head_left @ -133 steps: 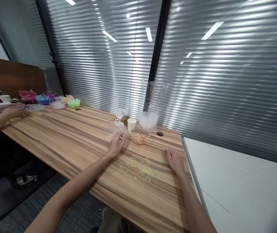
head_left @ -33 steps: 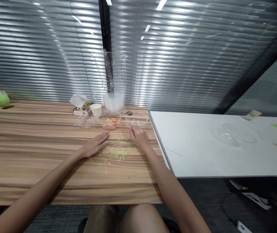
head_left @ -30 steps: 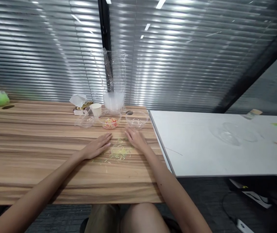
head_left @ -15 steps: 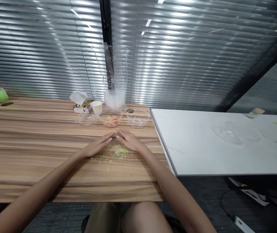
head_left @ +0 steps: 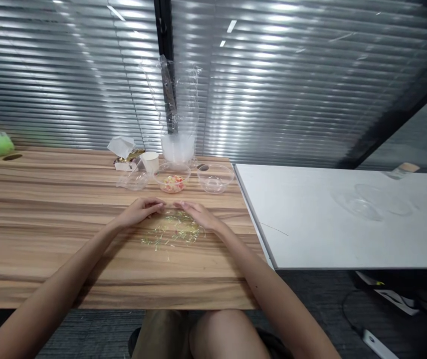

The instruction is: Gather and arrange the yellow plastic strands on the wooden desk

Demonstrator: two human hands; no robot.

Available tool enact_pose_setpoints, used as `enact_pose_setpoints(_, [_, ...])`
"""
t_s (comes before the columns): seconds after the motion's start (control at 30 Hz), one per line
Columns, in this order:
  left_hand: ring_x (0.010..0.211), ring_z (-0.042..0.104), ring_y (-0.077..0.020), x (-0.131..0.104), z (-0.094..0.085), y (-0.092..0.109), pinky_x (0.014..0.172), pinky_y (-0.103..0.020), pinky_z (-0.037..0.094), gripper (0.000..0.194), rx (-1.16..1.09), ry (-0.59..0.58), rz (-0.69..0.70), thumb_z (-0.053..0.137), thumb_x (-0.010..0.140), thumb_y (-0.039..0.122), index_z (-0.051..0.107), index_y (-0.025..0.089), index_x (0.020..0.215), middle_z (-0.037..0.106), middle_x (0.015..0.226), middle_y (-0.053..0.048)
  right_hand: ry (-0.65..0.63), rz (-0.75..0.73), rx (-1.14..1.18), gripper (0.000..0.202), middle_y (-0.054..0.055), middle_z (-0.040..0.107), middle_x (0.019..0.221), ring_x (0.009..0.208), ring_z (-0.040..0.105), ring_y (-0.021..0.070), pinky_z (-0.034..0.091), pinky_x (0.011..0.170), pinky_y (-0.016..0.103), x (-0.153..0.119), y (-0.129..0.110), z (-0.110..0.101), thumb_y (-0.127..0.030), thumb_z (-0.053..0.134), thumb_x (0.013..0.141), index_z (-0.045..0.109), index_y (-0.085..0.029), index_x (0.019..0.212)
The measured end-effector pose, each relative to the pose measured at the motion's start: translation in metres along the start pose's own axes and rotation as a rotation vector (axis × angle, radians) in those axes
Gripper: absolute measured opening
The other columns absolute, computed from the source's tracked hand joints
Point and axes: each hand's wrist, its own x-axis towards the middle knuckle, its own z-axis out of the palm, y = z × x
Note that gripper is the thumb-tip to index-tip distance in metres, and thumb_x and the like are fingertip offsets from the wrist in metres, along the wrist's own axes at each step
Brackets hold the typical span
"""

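Small thin yellow-green strips [head_left: 185, 232] lie scattered in a loose patch on the wood-grain table [head_left: 67, 254]. At the patch's far left edge is my left hand [head_left: 140, 210], its fingers loosely bent and its thumb just below them; I see nothing held in it. My right hand [head_left: 197, 213] rests along the far right side of the strips, fingers stretched out and angled toward the left hand. A narrow gap separates the two sets of fingertips. Beyond them stands a clear bowl [head_left: 163, 175] with red and yellow bits [head_left: 173, 184] inside.
Right of it sits another clear bowl [head_left: 215, 185]. Behind are a paper cup [head_left: 150, 162], a stack of clear containers in a plastic bag [head_left: 178, 148], a tissue box [head_left: 124, 166] and a crumpled clear plastic piece [head_left: 133, 180]. A white table [head_left: 311, 239] adjoins at right, holding clear lids [head_left: 365, 207].
My hands have drawn apart at the fingertips. The left moved left and its fingers bent. The strips between them are spread wider and more of them show.
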Motion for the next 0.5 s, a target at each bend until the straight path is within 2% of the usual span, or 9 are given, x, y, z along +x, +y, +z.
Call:
enact_pose_setpoints(0.17, [0.095, 0.065, -0.0239, 0.001, 0.003, -0.003, 0.088, -0.036, 0.049, 0.042, 0.151, 0.046, 0.117, 0.058, 0.082, 0.055, 0.069, 0.018, 0.1, 0.072, 0.103, -0.006, 0.174, 0.082, 0.193, 0.073, 0.014, 0.061, 0.127, 0.118, 0.058, 0.0235, 0.041, 0.104, 0.04, 0.004, 0.014, -0.001, -0.071, 0.033, 0.088, 0.064, -0.013, 0.12])
enact_pose_setpoints(0.27, [0.095, 0.064, -0.0227, 0.002, 0.015, -0.006, 0.088, -0.035, 0.05, 0.04, 0.221, 0.08, 0.209, 0.054, 0.087, 0.052, 0.068, 0.019, 0.105, 0.071, 0.104, -0.007, 0.187, 0.093, 0.155, 0.068, 0.013, 0.064, 0.123, 0.115, 0.06, 0.0234, 0.042, 0.104, 0.04, 0.005, 0.017, 0.0, -0.068, 0.036, 0.089, 0.067, -0.014, 0.115])
enact_pose_setpoints(0.33, [0.104, 0.061, -0.0231, 0.001, 0.024, -0.003, 0.092, -0.036, 0.048, 0.041, 0.27, 0.08, 0.282, 0.053, 0.088, 0.05, 0.064, 0.021, 0.115, 0.068, 0.113, -0.007, 0.174, 0.087, 0.114, 0.064, 0.011, 0.065, 0.123, 0.116, 0.059, 0.0229, 0.041, 0.104, 0.04, 0.005, 0.017, 0.001, -0.066, 0.035, 0.091, 0.067, -0.016, 0.114])
enact_pose_setpoints(0.4, [0.116, 0.055, -0.024, -0.001, 0.032, 0.002, 0.1, -0.038, 0.043, 0.047, 0.316, 0.047, 0.343, 0.053, 0.089, 0.049, 0.056, 0.022, 0.128, 0.06, 0.128, -0.008, 0.179, 0.079, 0.102, 0.062, 0.01, 0.065, 0.123, 0.117, 0.058, 0.0219, 0.041, 0.105, 0.04, 0.006, 0.018, 0.001, -0.064, 0.033, 0.093, 0.066, -0.017, 0.115])
enact_pose_setpoints(0.5, [0.134, 0.04, -0.0248, -0.005, 0.038, 0.01, 0.111, -0.04, 0.031, 0.061, 0.389, -0.07, 0.383, 0.051, 0.091, 0.05, 0.038, 0.022, 0.143, 0.04, 0.148, -0.009, 0.214, 0.091, 0.146, 0.058, 0.01, 0.064, 0.124, 0.117, 0.058, 0.0209, 0.042, 0.104, 0.039, 0.008, 0.019, 0.002, -0.06, 0.033, 0.094, 0.065, -0.017, 0.117])
